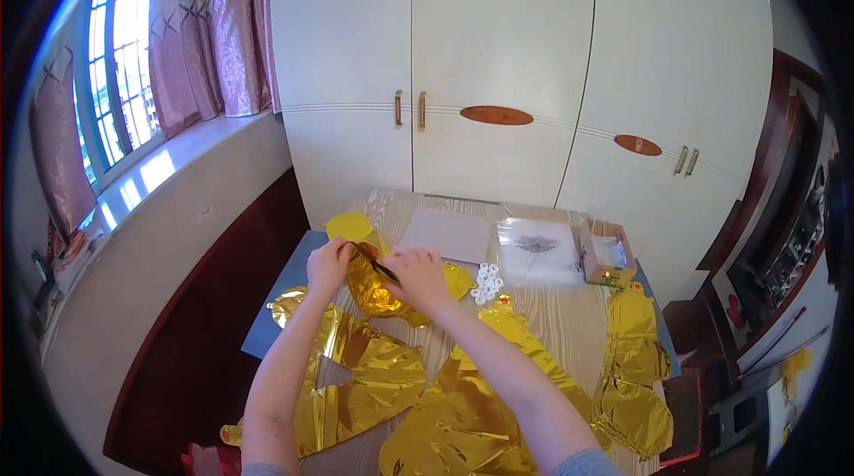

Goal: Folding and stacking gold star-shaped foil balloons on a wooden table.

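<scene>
My left hand (327, 264) is closed in a pinch at the upper edge of a crumpled gold foil balloon (378, 296) over the far left of the table. My right hand (418, 278) is closed on the same balloon's right side. A dark, slim strip (378, 264) runs between the two hands; whether it is a tool or a fold in the foil, I cannot tell. More flat gold foil balloons lie around: one with a cut-out shape (365, 378) under my left forearm, a large one (463, 414) between my arms, and a stack (633, 369) at the right edge.
Just right of my right hand sits a cluster of small white rings (487, 285). Behind it lie a greyish sheet (447, 234), a clear plastic bag with a dark print (538, 251) and a small open box (609, 251). White cabinets (498, 31) stand behind the table.
</scene>
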Motion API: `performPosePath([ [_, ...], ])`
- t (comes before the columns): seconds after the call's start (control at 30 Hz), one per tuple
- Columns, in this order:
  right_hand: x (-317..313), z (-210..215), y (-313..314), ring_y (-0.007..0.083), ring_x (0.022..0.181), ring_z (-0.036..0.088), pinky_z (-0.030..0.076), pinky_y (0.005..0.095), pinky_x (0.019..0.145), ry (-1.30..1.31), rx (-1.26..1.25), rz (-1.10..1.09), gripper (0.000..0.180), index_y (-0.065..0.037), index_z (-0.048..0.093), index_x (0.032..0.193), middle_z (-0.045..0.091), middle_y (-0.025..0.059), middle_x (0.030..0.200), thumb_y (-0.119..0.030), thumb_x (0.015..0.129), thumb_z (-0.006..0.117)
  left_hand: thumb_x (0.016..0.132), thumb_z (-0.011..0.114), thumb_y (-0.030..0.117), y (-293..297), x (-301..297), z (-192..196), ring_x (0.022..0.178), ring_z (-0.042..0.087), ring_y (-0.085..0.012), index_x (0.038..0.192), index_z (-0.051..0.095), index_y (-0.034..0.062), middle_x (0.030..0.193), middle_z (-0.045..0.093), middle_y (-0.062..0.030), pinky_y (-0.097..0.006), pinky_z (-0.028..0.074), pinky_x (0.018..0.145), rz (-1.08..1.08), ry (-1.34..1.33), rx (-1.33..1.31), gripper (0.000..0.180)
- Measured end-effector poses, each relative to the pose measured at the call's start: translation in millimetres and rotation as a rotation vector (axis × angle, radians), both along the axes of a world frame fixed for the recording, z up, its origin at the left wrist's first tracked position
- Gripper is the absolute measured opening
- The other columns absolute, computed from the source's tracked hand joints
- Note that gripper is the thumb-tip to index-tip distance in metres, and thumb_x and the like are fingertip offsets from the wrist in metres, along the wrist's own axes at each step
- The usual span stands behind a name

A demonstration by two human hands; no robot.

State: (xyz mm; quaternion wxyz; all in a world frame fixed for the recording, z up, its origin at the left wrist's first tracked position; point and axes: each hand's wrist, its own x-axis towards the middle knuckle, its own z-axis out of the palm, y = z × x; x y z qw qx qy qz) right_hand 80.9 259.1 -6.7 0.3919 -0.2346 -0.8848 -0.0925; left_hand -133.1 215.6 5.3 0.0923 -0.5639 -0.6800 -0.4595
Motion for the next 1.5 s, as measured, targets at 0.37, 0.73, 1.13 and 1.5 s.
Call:
performPosePath([
  [0.37, 1.0, -20.4, 11.6, 0.0249, 0.104, 0.056, 0.039, 0.0396, 0.086, -0.023, -0.205, -0.048, 0.028, -0.007, 0.056, 0.111, 0.059, 0.007, 0.106, -0.009, 0.084, 0.058, 0.087, 0.062, 0.027, -2.9, -1.9, -1.2, 0.079, 0.066, -0.0367, 0.095, 0.07, 0.0107, 0.084, 0.069, -0.0154, -0.046, 0.051, 0.071, -0.012, 0.01, -0.041, 0.019],
  [0.73, -3.9, -23.1, -17.0, 0.0278, 0.12, 0.05, 0.04, 0.0485, 0.095, -0.553, -0.361, 0.081, 0.037, -0.013, 0.056, 0.124, 0.056, 0.0083, 0.125, -0.025, 0.089, 0.055, 0.087, 0.057, 0.022, 13.1, -20.2, 21.7, 0.079, 0.066, -0.0364, 0.098, 0.068, 0.0123, 0.083, 0.069, -0.0162, -0.049, 0.052, 0.07, 0.178, 0.246, -0.137, 0.018],
  [1.13, -8.6, -69.5, -21.9, 0.0333, 0.145, 0.02, 0.015, 0.0692, 0.11, -0.566, -0.604, -0.167, 0.046, -0.036, 0.04, 0.144, 0.028, -0.0015, 0.156, -0.048, 0.1, 0.033, 0.086, 0.055, 0.018, -20.4, -91.6, 128.4, 0.083, 0.064, -0.0437, 0.092, 0.068, 0.0044, 0.086, 0.067, -0.0225, -0.053, 0.05, 0.074, 0.443, 0.231, 0.118, 0.02],
  [1.5, -19.9, -59.1, -43.5, 0.0301, 0.147, 0.018, 0.01, 0.0681, 0.112, -0.592, -0.654, -0.105, 0.045, -0.038, 0.037, 0.145, 0.024, -0.003, 0.159, -0.045, 0.101, 0.031, 0.094, 0.056, 0.032, -128.0, -270.8, 195.4, 0.088, 0.066, -0.0364, 0.105, 0.068, 0.002, 0.092, 0.07, -0.0188, -0.042, 0.049, 0.076, 0.638, -0.172, 0.54, 0.034],
])
